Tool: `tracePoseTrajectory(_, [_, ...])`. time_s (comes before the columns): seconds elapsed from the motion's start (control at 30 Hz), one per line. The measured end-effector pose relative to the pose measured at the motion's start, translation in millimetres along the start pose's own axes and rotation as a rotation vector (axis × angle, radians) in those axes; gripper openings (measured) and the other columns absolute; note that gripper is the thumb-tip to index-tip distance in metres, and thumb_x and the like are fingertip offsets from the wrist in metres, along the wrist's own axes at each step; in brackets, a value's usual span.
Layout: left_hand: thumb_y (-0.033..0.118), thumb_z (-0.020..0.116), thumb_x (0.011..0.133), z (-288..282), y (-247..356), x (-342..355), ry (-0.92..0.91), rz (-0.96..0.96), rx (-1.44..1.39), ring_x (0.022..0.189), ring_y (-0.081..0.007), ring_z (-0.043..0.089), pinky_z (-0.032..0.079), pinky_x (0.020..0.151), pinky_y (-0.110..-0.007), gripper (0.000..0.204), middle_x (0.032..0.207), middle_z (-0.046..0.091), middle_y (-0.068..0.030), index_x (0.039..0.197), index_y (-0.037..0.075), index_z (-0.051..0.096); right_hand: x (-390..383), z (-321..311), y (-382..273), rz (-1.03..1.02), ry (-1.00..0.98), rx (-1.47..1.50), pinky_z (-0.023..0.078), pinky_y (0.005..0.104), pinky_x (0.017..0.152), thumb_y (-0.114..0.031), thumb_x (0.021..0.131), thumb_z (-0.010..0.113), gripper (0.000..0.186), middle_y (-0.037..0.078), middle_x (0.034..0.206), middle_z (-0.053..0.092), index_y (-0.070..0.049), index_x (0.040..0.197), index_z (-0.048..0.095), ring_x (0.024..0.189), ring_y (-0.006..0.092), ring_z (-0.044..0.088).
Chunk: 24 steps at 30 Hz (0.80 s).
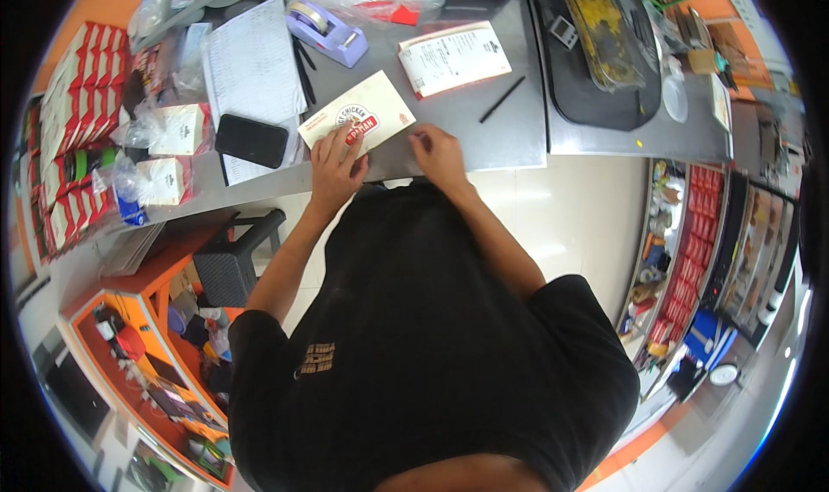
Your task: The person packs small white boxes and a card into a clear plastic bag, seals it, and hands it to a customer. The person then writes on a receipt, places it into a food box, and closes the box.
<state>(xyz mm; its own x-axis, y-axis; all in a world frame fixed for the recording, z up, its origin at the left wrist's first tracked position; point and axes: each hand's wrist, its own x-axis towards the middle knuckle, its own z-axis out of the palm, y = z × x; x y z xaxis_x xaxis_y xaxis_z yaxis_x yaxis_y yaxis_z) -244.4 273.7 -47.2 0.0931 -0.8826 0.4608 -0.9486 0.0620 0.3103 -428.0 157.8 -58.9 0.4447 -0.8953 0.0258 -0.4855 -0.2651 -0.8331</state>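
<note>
A flat cream paper packet (385, 100) with a red and black printed emblem lies at the front edge of the metal table, slightly tilted. My left hand (338, 165) rests on its lower left part, fingers stretched over the print. At the packet's right corner is my right hand (439, 153), its fingers bent inward; whatever may be between them is hidden. Farther back sits a stack of similar packets (455, 56), with black print and a red edge. A black pen (502, 99) lies to the right of that stack.
On the left are a black phone (251, 140), written sheets (250, 60) and red-and-white packets (86, 95). A purple tape dispenser (328, 34) stands behind. Rightward, a black tray (570, 103) carries a clear container of yellow food (602, 25). A dark stool (231, 263) stands below left.
</note>
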Motion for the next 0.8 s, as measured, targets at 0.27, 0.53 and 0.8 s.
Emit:
tracePoseTrajectory(0.27, [0.018, 0.074, 0.073, 13, 23, -9, 0.078, -0.240, 0.060, 0.123, -0.0335, 0.044, 0.026, 0.102, -0.059, 0.041, 0.123, 0.054, -0.0089, 0.111, 0.011, 0.062, 45, -105, 55, -0.009, 0.283, -0.064, 0.046, 0.0326, 0.056, -0.010, 0.084, 0.063, 0.012, 0.013, 0.072, 0.061, 0.001, 0.088, 0.062, 0.059, 0.0218, 0.058])
tracePoseTrajectory(0.53, [0.013, 0.074, 0.073, 20, 44, 26, 0.073, -0.297, -0.169, 0.111, -0.0328, 0.051, 0.038, 0.095, -0.048, 0.034, 0.110, 0.059, -0.0118, 0.104, 0.005, 0.063, 154, -109, 53, -0.082, 0.413, -0.312, 0.048, 0.0405, 0.075, -0.036, 0.081, 0.067, 0.043, 0.017, 0.081, 0.064, 0.002, 0.099, 0.064, 0.077, 0.0313, 0.063])
tracePoseTrajectory(0.8, [0.041, 0.060, 0.085, 92, 39, 184, -0.229, -1.038, -0.498, 0.109, -0.0431, 0.049, 0.041, 0.087, -0.047, 0.057, 0.112, 0.054, -0.0296, 0.116, -0.005, 0.049, 206, -95, 76, 0.415, -0.173, 0.109, 0.045, 0.0323, 0.086, -0.046, 0.075, 0.072, 0.069, 0.017, 0.104, 0.064, 0.010, 0.111, 0.058, 0.096, 0.0226, 0.060])
